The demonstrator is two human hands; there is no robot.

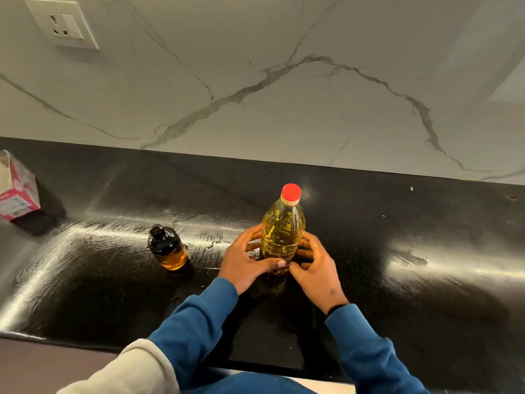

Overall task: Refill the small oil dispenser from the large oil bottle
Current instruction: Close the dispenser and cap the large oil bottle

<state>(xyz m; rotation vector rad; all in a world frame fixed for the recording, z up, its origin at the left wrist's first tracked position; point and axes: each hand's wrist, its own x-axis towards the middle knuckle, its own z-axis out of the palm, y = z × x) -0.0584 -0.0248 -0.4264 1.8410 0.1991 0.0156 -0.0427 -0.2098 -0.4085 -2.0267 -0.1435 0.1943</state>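
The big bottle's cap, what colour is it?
Red. The cap tops the large oil bottle of yellow oil, seen clearly in the head view.

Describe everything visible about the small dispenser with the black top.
The small round clear-glass oil dispenser stands upright on the glossy black stone countertop, left of the tall clear plastic oil bottle. Its black domed lid with a knob-like cap is on. Amber oil fills only the lower part. Neither hand touches it; it stands apart from the bottle.

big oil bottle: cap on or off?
On. The red cap sits on the neck of the large oil bottle, which stands upright on the counter between both hands. How tightly it is screwed cannot be told.
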